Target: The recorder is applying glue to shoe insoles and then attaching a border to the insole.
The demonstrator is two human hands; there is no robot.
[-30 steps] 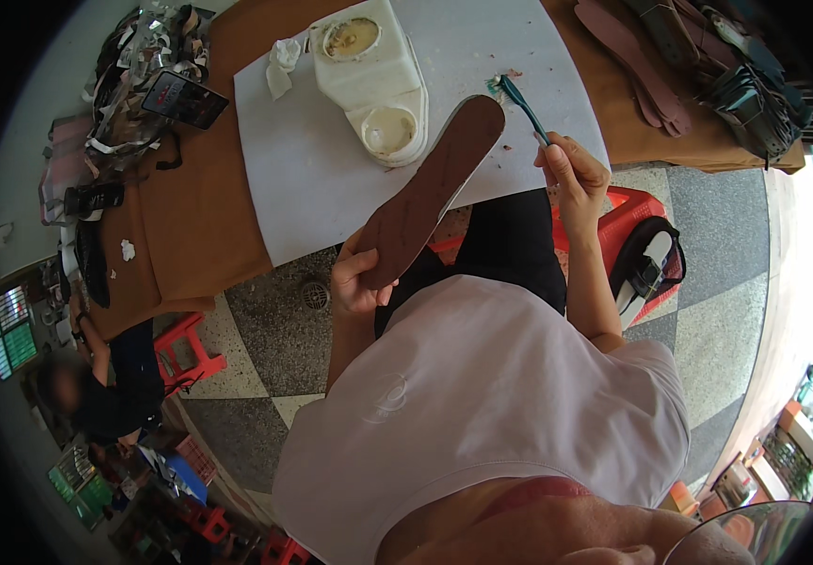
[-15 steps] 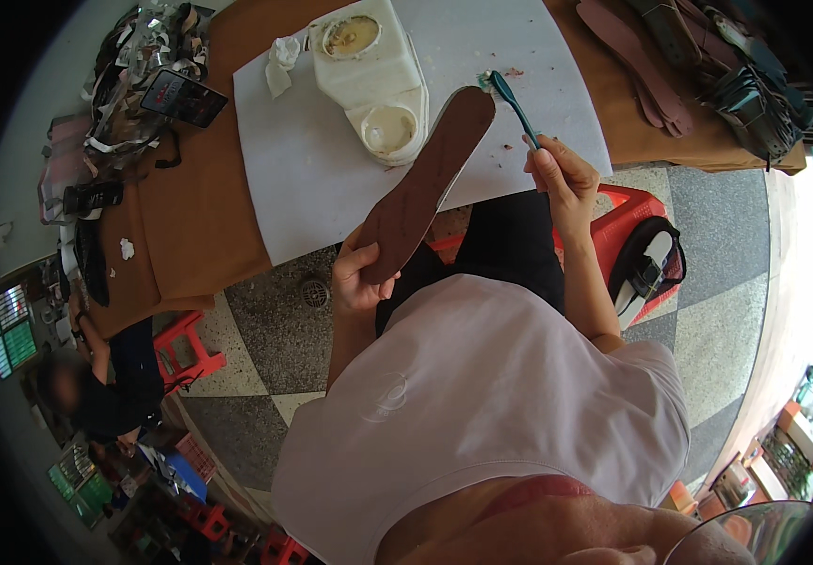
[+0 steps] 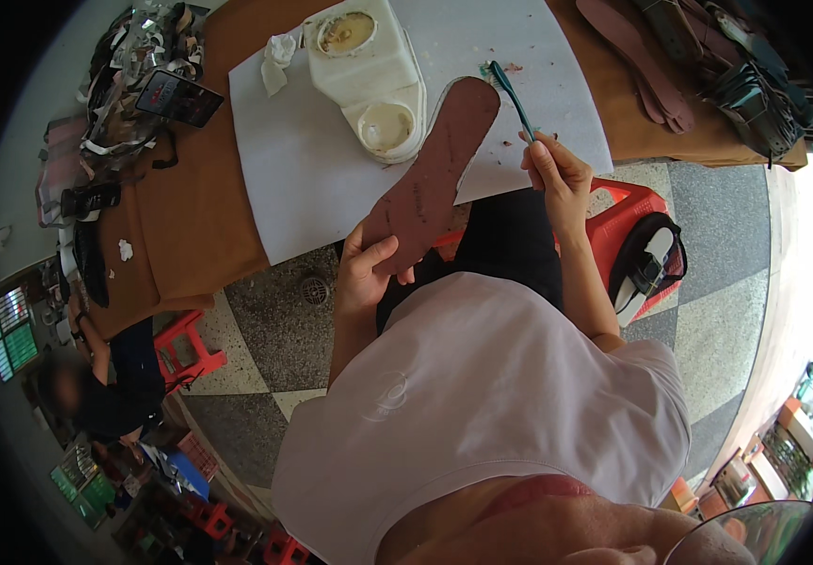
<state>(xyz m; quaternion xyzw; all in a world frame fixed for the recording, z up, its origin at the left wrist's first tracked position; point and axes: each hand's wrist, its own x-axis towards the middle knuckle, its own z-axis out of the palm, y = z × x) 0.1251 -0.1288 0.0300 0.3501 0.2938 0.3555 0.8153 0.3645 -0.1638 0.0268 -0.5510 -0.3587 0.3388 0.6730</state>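
Note:
My left hand (image 3: 366,270) grips the near end of a long brown shoe insole (image 3: 434,169), which slants up toward the table. My right hand (image 3: 557,172) holds a teal toothbrush (image 3: 512,97) by its handle, the bristle end resting at the insole's far tip. Under the insole lies a white paper sheet (image 3: 312,160) spread on the brown table (image 3: 180,226). A white plastic glue container (image 3: 369,66) with two round wells stands on the sheet just left of the insole's tip.
More brown insoles (image 3: 637,56) and dark straps (image 3: 745,80) lie at the table's right end. Scraps and a phone (image 3: 173,97) pile at its left. A red stool (image 3: 637,235) holds a bag beside me. Another person (image 3: 105,377) sits lower left.
The toothbrush head has moved from the right of the insole's tip up to its far end. My left hand keeps the insole at nearly the same slant.

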